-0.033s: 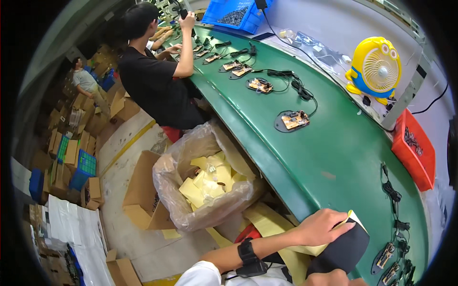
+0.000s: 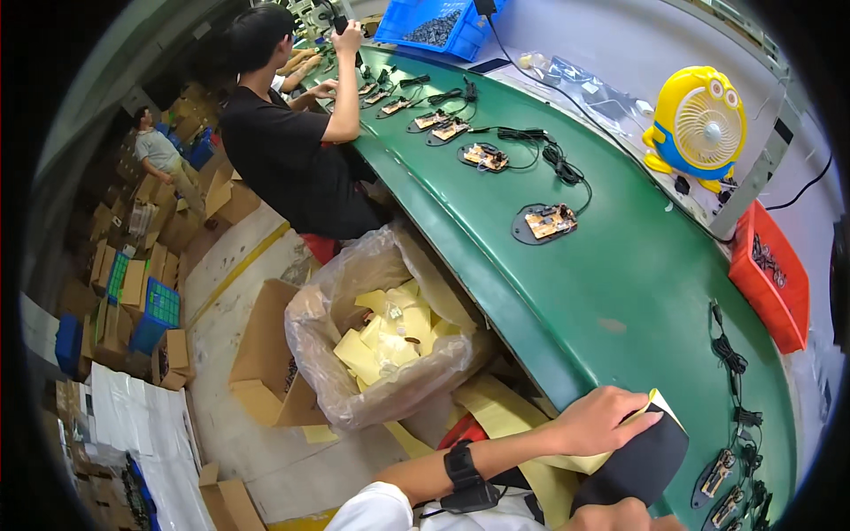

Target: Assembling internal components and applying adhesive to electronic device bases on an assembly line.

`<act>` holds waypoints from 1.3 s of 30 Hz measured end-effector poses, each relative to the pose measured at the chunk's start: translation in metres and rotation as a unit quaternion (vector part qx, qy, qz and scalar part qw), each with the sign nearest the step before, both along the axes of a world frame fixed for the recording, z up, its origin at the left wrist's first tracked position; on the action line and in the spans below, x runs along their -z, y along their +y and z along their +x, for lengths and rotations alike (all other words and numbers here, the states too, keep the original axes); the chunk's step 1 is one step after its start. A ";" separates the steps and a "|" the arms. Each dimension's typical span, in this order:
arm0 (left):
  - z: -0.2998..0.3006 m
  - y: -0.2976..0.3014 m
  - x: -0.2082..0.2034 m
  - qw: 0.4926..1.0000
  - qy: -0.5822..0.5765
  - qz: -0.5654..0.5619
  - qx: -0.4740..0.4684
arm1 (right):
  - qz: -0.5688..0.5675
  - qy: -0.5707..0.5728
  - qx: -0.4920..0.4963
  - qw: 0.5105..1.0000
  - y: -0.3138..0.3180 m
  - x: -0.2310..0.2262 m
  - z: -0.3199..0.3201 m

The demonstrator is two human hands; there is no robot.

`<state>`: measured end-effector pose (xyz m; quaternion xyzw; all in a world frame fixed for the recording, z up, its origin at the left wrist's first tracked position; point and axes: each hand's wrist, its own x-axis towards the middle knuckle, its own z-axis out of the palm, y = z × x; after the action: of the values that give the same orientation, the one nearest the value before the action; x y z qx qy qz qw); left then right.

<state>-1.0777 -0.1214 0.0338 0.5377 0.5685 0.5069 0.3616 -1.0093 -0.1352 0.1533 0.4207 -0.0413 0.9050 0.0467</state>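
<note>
My left hand is closed in a pinch on the upper edge of a dark sheet, where its pale yellow backing paper folds over. A long strip of this yellow paper trails down past my left forearm. At the lower edge of the view, my right hand lies against the near side of the dark sheet. Its fingers are curled and partly cut off by the frame. To the right of the sheet, several black plates with circuit boards and coiled black cables rest on the green table.
Farther along the green table lie more plates with circuit boards. A red bin and a yellow fan stand along the right side. Below the table edge is a plastic-lined box of yellow scraps. A co-worker sits at the far left.
</note>
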 end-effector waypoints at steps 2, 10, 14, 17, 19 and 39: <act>0.003 0.002 0.002 1.000 -0.010 0.015 0.001 | 0.017 -0.018 -0.006 1.000 0.006 0.007 0.010; 0.001 0.012 0.009 0.998 0.017 0.068 -0.003 | -0.015 0.017 -0.008 1.000 -0.002 0.000 -0.012; 0.000 0.008 0.003 1.000 -0.003 0.031 -0.003 | 0.026 0.029 -0.002 0.999 0.008 -0.005 -0.002; 0.000 0.005 0.008 0.999 0.019 0.042 0.001 | 0.037 0.050 0.030 0.998 0.011 0.001 -0.001; -0.001 0.004 0.008 0.999 0.017 0.036 -0.003 | 0.032 0.065 0.072 0.995 0.012 0.005 -0.001; -0.021 -0.011 0.004 0.995 -0.038 0.045 0.084 | 0.537 -0.468 0.693 0.112 0.074 0.043 0.126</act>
<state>-1.0985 -0.1322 0.0297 0.5797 0.4840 0.5201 0.3991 -0.8833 -0.0610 0.1107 -0.3802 -0.8040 0.2434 0.3870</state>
